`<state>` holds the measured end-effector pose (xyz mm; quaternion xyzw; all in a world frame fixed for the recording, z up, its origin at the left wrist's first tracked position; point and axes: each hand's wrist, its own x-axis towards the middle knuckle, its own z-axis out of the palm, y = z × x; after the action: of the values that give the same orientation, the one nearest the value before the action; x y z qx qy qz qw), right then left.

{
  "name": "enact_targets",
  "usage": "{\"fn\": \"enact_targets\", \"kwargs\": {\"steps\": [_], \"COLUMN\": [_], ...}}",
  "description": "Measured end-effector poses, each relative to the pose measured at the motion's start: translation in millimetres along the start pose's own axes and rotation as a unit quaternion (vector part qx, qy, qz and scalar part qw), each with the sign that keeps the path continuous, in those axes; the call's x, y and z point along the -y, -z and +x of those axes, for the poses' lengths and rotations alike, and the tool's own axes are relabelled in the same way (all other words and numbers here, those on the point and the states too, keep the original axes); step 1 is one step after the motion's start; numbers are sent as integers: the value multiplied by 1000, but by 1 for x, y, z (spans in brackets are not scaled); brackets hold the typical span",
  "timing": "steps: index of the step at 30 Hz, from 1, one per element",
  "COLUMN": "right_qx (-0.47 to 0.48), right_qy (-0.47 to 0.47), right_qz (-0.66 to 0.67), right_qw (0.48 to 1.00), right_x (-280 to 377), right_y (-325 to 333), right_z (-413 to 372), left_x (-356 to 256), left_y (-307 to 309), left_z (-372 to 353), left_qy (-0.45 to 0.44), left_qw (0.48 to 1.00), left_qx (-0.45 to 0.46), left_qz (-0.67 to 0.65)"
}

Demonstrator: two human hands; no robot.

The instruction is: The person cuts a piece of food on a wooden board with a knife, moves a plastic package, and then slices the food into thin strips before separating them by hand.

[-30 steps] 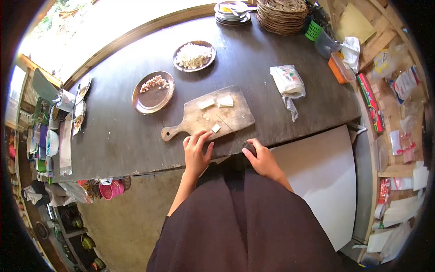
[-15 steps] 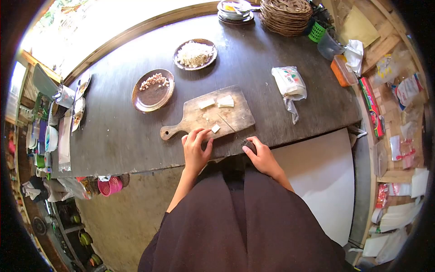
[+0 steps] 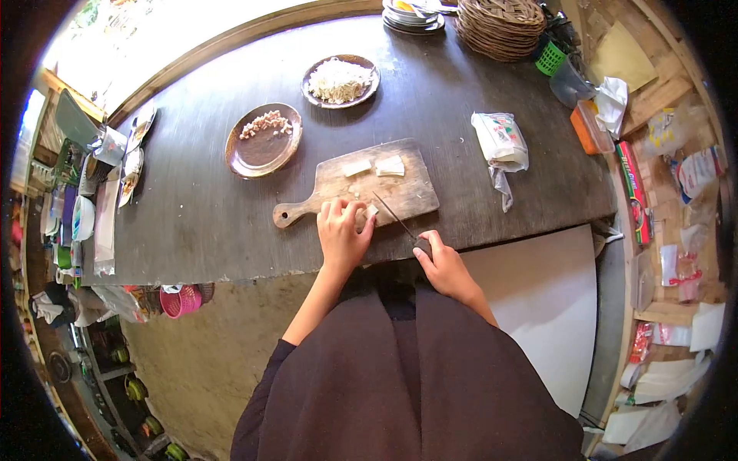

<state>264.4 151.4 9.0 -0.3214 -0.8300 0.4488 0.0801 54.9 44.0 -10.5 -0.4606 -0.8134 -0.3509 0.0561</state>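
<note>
A wooden cutting board [image 3: 415,196] with a round handle lies near the table's front edge. On its upper part rest white blocks [image 3: 390,166] that look like tofu, and a smaller white piece [image 3: 372,210] sits lower down. My left hand [image 3: 344,234] has its fingers curled and its thumb against that small piece, holding it on the board. In my right hand [image 3: 444,265] is the dark handle of a knife [image 3: 396,217]. Its thin blade slants up and left over the board, just right of the small piece.
Beyond the board stand a brown plate [image 3: 261,161] with small diced pieces and another plate [image 3: 307,94] heaped with pale shreds. A white plastic package [image 3: 500,142] lies to the right. Stacked plates [image 3: 415,23] and woven baskets [image 3: 500,29] stand at the back.
My left hand has moved in to the right and closed around the small white piece. The knife stays in my right hand, its blade now closer to the piece. The view has shifted slightly.
</note>
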Motion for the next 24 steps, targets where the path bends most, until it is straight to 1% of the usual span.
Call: {"fn": "enact_targets", "kwargs": {"steps": [1, 4, 10, 17, 24], "right_qx": [12, 21, 28, 26, 21], "right_qy": [-10, -19, -26, -15, -19], "right_qz": [-7, -8, -32, -23, -28], "right_qw": [1000, 1000, 999, 999, 999], "right_x": [2, 0, 9, 5, 7], "right_y": [1, 0, 2, -4, -6], "right_z": [1, 2, 1, -2, -2], "left_x": [0, 3, 1, 0, 1], "left_y": [1, 1, 2, 5, 5], "left_z": [1, -1, -2, -3, 0], "left_qy": [-4, -12, -9, -13, -23], "left_qw": [1000, 999, 1000, 999, 999], "left_qx": [-1, -17, -19, -26, -44], "left_qz": [25, 27, 22, 34, 14]}}
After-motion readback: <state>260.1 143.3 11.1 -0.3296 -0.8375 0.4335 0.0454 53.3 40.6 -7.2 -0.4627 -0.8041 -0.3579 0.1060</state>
